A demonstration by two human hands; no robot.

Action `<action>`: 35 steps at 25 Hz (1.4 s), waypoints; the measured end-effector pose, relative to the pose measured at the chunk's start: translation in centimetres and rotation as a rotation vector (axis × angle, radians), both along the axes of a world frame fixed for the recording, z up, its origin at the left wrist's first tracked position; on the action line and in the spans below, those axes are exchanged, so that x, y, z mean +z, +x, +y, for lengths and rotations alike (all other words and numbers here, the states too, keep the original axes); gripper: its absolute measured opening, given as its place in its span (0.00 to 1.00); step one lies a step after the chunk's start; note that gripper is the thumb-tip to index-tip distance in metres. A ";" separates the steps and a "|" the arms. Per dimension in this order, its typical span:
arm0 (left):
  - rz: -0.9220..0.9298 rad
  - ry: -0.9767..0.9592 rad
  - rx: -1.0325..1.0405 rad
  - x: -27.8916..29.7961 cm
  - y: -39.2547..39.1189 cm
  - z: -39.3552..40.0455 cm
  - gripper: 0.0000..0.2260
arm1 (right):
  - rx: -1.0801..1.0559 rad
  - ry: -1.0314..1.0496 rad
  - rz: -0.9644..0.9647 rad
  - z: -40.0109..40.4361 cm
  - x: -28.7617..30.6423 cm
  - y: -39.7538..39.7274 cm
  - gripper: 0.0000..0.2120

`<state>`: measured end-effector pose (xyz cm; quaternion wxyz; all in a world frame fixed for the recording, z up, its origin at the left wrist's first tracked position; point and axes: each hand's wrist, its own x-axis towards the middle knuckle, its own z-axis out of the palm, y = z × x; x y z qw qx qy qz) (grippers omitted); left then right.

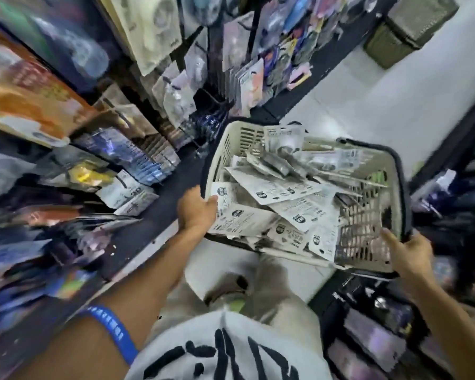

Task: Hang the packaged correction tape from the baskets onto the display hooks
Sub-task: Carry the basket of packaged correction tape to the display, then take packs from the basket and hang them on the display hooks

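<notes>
Pretty cramped aisle here. The basket (222, 149) is a cream plastic one with slotted walls and a dark handle, tilted and held up over the white floor (395, 86). It's stuffed with packs (285, 187) of correction tape, white cards lying every which way, piled mostly toward the left and near side, some sticking up past the rim. The right end of the basket shows bare mesh.

Left hand (196, 211) is at the basket's left rim, fingers curled over the edge, right against the nearest pack. Can't tell if it's gripping the rim or the pack, too blurry. Right hand (407, 252) is on the near right corner, fingers curled around the dark rim, holding it. So 2 hands, 1 at each end.

Room to move: tight on the left, where shelves (66, 165) of packaged goods run right up beside the left arm. Ahead, hooks (252, 78) crowded with hanging packs sit just past the basket's far edge. Open floor is only ahead to the right. A dark rack (368, 325) sits low on the right, just under the right arm. A green crate (412, 26) stands far off at the top right.
</notes>
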<state>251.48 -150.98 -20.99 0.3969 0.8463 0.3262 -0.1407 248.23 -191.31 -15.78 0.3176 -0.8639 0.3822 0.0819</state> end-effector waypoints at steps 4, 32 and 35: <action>0.128 0.044 0.307 1.7 -5.9 -2.5 0.12 | 0.248 -0.020 0.099 -1.2 -2.2 4.9 0.19; 0.299 -0.131 1.584 -51.5 -41.3 17.4 0.32 | 0.631 0.038 0.199 36.9 -62.4 -10.8 0.20; 0.117 -0.213 1.722 -51.7 -40.9 18.3 0.29 | 0.704 0.106 0.089 39.5 -61.1 -12.1 0.27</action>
